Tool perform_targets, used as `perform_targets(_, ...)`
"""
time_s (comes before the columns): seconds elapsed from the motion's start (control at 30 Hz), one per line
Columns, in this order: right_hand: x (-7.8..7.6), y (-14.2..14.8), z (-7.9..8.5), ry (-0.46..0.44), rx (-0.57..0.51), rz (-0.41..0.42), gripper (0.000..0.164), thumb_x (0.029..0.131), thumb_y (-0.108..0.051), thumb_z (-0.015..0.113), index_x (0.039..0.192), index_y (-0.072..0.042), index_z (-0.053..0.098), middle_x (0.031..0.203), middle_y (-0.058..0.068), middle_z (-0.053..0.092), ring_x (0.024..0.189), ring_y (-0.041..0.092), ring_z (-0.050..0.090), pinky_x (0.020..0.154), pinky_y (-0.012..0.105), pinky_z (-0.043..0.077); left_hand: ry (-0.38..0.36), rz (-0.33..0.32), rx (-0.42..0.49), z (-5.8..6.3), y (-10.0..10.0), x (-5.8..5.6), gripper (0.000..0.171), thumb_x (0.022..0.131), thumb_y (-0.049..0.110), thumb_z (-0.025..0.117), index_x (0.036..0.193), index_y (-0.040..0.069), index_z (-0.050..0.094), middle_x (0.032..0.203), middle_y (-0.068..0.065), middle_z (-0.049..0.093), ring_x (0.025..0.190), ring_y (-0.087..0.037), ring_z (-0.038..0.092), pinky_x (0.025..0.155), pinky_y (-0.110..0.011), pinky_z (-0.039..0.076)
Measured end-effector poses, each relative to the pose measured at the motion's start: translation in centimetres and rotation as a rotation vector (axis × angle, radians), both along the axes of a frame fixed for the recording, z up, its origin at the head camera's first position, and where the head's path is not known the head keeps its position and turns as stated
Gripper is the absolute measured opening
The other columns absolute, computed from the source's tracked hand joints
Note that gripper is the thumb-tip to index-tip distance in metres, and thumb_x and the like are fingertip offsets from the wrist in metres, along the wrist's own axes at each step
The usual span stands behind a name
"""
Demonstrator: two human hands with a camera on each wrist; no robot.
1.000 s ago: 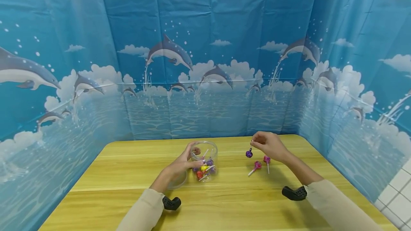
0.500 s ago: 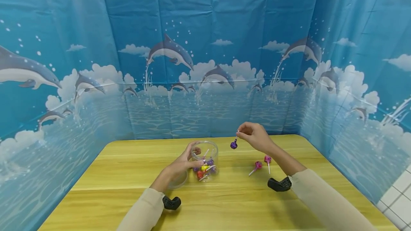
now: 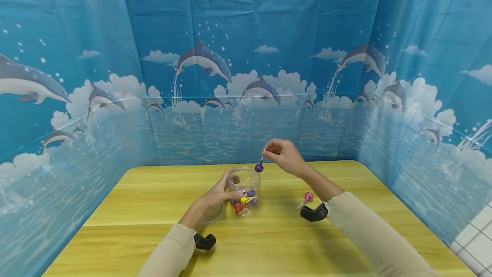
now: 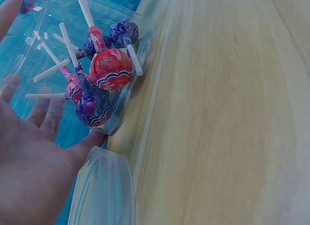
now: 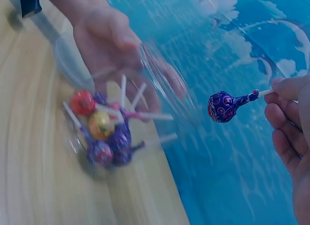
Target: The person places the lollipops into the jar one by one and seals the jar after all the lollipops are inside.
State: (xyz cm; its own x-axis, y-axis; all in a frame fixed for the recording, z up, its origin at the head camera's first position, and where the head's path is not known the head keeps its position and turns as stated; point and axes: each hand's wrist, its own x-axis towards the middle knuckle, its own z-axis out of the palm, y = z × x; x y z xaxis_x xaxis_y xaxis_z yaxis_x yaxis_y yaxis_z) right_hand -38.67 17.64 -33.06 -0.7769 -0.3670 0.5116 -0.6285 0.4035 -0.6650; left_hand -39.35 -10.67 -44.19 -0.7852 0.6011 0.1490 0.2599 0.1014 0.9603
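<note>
My right hand (image 3: 285, 156) pinches a purple-wrapped lollipop (image 3: 259, 168) by the end of its white stick, candy head downward. It hangs just above the right side of the rim of a clear plastic jar (image 3: 258, 187). The jar stands upright on the table, with my left hand (image 3: 217, 195) curled round its left side. Several lollipops lie inside: a red one (image 4: 111, 69), a yellow one (image 5: 100, 125) and purple ones, sticks pointing various ways. In the right wrist view, the held lollipop's head (image 5: 224, 106) faces the open mouth.
A clear round lid (image 3: 213, 216) lies on the wooden table (image 3: 134, 217), partly under my left wrist. A pink lollipop (image 3: 308, 196) lies to the right, near my right forearm, which mostly hides another one. A blue dolphin-print curtain (image 3: 246, 131) hangs behind the table.
My right hand has carried the purple lollipop leftward and slightly up, from above the pink lollipops to the jar's rim. My left hand and the jar have stayed in place.
</note>
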Motion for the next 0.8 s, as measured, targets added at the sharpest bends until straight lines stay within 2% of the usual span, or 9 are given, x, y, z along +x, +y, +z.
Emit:
perform_targets(0.1, -0.1, -1.6, -0.2, 0.005, 0.000, 0.032, 0.011, 0.101, -0.014, 0.070, 0.103, -0.004, 0.071, 0.093, 0.006, 0.073, 0.084, 0.019, 0.071, 0.078, 0.042, 0.056, 0.005, -0.004, -0.004, 0.1, -0.1, -0.1, 0.083, 0.101, 0.030, 0.067, 0.164, 0.023, 0.015, 0.154, -0.022, 0.027, 0.146, -0.042, 0.028, 0.111, -0.059, 0.033)
perform_targets(0.27, -0.4, -3.9, -0.8, 0.011, 0.080, 0.087, 0.006, 0.100, -0.011, 0.071, 0.101, -0.006, 0.071, 0.091, 0.003, 0.073, 0.081, 0.021, 0.071, 0.075, 0.037, 0.057, -0.002, -0.010, -0.003, 0.1, 0.0, -0.1, 0.085, 0.100, 0.032, 0.068, 0.165, 0.023, 0.014, 0.155, -0.022, 0.026, 0.145, -0.041, 0.029, 0.111, -0.061, 0.031)
perform_targets(0.47, -0.6, -6.2, -1.5, -0.020, 0.167, 0.191, 0.005, 0.101, -0.010, 0.070, 0.100, -0.005, 0.071, 0.087, 0.002, 0.072, 0.078, 0.017, 0.070, 0.074, 0.034, 0.057, -0.031, 0.015, -0.005, 0.0, -0.1, 0.2, 0.088, 0.099, 0.033, 0.070, 0.165, 0.029, 0.011, 0.163, -0.014, 0.020, 0.152, -0.040, 0.016, 0.112, -0.072, 0.021)
perform_targets(0.57, -0.7, -6.9, -2.0, -0.065, 0.194, 0.232, 0.005, 0.101, -0.008, 0.069, 0.100, -0.004, 0.071, 0.088, 0.009, 0.075, 0.079, 0.024, 0.073, 0.073, 0.034, 0.057, -0.037, 0.011, 0.000, 0.0, 0.0, 0.2, 0.088, 0.100, 0.031, 0.069, 0.166, 0.031, 0.010, 0.167, -0.011, 0.014, 0.154, -0.039, 0.012, 0.113, -0.072, 0.019)
perform_targets(0.67, -0.9, -7.6, -2.4, -0.097, 0.236, 0.245, 0.008, 0.102, -0.010, 0.068, 0.101, -0.004, 0.072, 0.088, 0.010, 0.076, 0.082, 0.030, 0.074, 0.071, 0.032, 0.058, -0.038, 0.002, 0.007, -0.1, 0.0, 0.2, 0.088, 0.101, 0.029, 0.068, 0.166, 0.032, 0.009, 0.169, -0.009, 0.014, 0.154, -0.037, 0.014, 0.114, -0.071, 0.018)
perform_targets(0.8, -1.1, -8.4, -2.5, -0.080, 0.309, 0.250, 0.011, 0.102, -0.013, 0.068, 0.102, -0.005, 0.076, 0.087, 0.003, 0.077, 0.083, 0.024, 0.075, 0.073, 0.031, 0.059, -0.030, -0.001, 0.019, -0.1, -0.3, 0.2, 0.088, 0.101, 0.029, 0.069, 0.166, 0.031, 0.009, 0.168, -0.008, 0.018, 0.152, -0.036, 0.019, 0.113, -0.070, 0.021)
